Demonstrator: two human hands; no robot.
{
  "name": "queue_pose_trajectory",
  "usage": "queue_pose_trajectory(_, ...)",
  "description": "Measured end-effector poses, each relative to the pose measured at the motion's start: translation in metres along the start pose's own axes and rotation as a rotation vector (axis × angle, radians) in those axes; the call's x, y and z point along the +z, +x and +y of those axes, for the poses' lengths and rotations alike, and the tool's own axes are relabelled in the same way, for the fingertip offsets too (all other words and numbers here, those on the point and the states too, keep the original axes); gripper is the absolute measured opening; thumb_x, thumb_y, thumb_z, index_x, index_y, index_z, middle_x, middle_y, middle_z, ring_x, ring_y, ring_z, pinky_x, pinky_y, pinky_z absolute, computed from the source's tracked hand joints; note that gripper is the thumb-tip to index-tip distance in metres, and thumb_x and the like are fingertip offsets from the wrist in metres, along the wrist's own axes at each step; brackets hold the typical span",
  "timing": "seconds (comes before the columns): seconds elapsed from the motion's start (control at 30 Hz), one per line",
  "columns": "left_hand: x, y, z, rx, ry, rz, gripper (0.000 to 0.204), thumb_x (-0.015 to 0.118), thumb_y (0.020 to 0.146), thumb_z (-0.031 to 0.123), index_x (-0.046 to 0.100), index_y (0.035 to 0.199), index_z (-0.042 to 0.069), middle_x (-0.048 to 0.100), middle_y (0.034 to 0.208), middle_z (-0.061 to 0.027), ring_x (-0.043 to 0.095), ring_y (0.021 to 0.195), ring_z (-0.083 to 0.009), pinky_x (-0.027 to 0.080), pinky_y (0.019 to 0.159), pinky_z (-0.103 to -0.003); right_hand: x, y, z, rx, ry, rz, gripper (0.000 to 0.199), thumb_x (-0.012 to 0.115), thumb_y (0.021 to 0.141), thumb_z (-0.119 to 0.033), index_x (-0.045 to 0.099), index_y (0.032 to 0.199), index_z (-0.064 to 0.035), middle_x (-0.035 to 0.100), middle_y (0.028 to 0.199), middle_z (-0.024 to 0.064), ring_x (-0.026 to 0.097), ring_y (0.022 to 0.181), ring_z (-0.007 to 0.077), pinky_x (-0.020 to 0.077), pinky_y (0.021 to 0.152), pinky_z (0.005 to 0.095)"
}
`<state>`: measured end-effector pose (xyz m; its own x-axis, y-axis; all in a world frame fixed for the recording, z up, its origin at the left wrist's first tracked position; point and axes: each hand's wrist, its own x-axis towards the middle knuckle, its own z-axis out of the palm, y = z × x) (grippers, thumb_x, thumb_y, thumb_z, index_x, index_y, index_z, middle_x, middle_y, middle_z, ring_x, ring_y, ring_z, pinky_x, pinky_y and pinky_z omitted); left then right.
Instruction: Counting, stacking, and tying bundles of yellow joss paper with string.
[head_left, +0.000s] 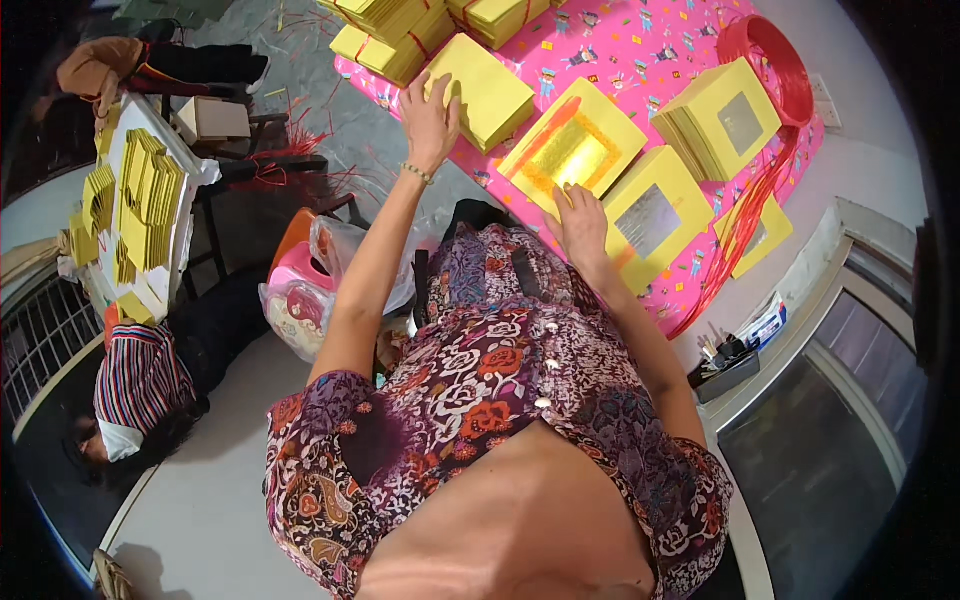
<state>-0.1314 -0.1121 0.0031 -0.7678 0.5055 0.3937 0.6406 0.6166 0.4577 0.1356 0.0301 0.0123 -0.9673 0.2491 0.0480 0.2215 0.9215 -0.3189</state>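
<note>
On the pink patterned table, my left hand [430, 122] lies with fingers spread over the near-left edge of a plain yellow paper stack [488, 92]. My right hand [580, 228] touches the near edge of a yellow sheet with a shiny gold square bordered in orange [575, 150]; its fingers are stretched out and apart. Whether its thumb goes under that sheet is hidden. Beside this hand is yellow paper with a silver square [650, 218]. Farther right stands a thick stack of similar silver-square sheets [715, 125].
Tied yellow bundles [395, 45] are piled at the table's far left. A red strand coil [765, 65] and loose red strands [745, 235] lie along its right side. At left, two people sit by a white table [160, 270] holding yellow stacks. A plastic bag [345, 255] hangs near my left arm.
</note>
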Motion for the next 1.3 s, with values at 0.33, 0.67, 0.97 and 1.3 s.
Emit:
queue_pose_trajectory(0.33, -0.015, -0.068, 0.041, 0.036, -0.573, -0.406, 0.037, 0.067, 0.085, 0.01, 0.06, 0.121, 0.007, 0.061, 0.11, -0.0165, 0.061, 0.097, -0.0326, 0.05, 0.084, -0.04, -0.026, 0.019, 0.004, 0.226, 0.28, -0.106, 0.028, 0.059, 0.093, -0.026, 0.073, 0.094, -0.0013, 0.068, 0.111, 0.019, 0.066, 0.101, 0.0363, 0.0526, 0.089, 0.0434)
queue_pose_trajectory(0.67, 0.013, -0.09, 0.052, -0.304, -0.714, -0.514, 0.051, 0.076, 0.081, 0.015, 0.056, 0.127, 0.006, 0.062, 0.112, -0.0133, 0.064, 0.094, -0.024, 0.053, 0.079, -0.033, -0.023, 0.023, 0.016, 0.27, 0.353, -0.107, 0.032, 0.058, 0.093, -0.029, 0.073, 0.098, -0.0013, 0.069, 0.113, 0.0156, 0.066, 0.101, 0.0343, 0.0517, 0.09, 0.0422)
queue_pose_trajectory(0.97, 0.024, -0.089, 0.055, -0.292, -0.722, -0.479, 0.05, 0.077, 0.08, 0.017, 0.058, 0.126, 0.007, 0.063, 0.113, -0.0129, 0.064, 0.094, -0.023, 0.053, 0.08, -0.033, -0.024, 0.024, 0.022, 0.276, 0.358, -0.091, 0.031, 0.058, 0.093, -0.028, 0.073, 0.094, 0.0002, 0.069, 0.111, 0.0156, 0.065, 0.101, 0.0335, 0.0515, 0.089, 0.0413)
queue_pose_trajectory(1.3, 0.029, -0.084, 0.058, -0.256, -0.766, -0.477, 0.05, 0.077, 0.08, 0.013, 0.058, 0.126, 0.006, 0.063, 0.114, -0.0126, 0.065, 0.089, -0.0204, 0.054, 0.075, -0.031, -0.027, 0.026, 0.029, 0.284, 0.36, -0.091, 0.032, 0.058, 0.093, -0.027, 0.073, 0.093, 0.0007, 0.069, 0.11, 0.0163, 0.065, 0.101, 0.0337, 0.0514, 0.089, 0.0416)
